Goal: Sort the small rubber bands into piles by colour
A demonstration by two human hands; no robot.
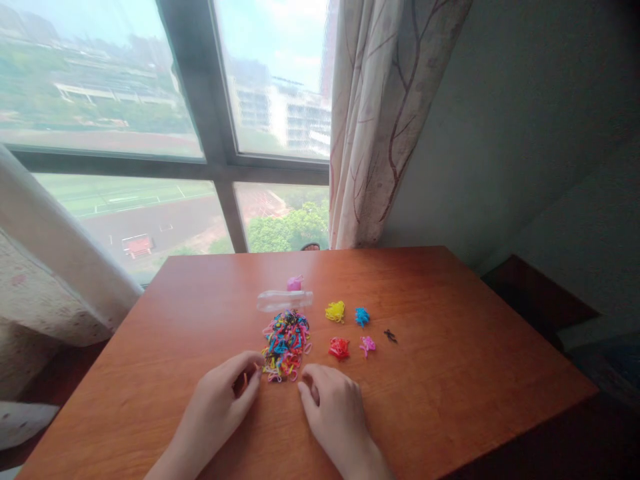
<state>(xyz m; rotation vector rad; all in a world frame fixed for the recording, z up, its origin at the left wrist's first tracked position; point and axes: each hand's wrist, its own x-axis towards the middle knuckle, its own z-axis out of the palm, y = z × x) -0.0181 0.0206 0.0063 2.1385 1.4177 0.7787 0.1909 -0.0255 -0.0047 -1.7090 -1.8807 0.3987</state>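
A mixed heap of small coloured rubber bands (286, 343) lies on the wooden table (450, 373). My left hand (220, 400) rests at the heap's near left edge, fingers curled in a pinch around what looks like an orange band. My right hand (330, 407) lies just right of the heap's near edge, fingers curled down on the table, and I cannot make out whether it holds anything. To the right sit small sorted clumps: yellow (335, 311), blue (362, 317), red (339, 348), pink (367, 345) and a few black bands (390, 335).
A clear plastic bottle (284, 301) lies on its side behind the heap, with a pink cap (295, 284) beyond it. A window and a patterned curtain (380, 120) stand behind the table. A dark low cabinet (540, 300) is at the right.
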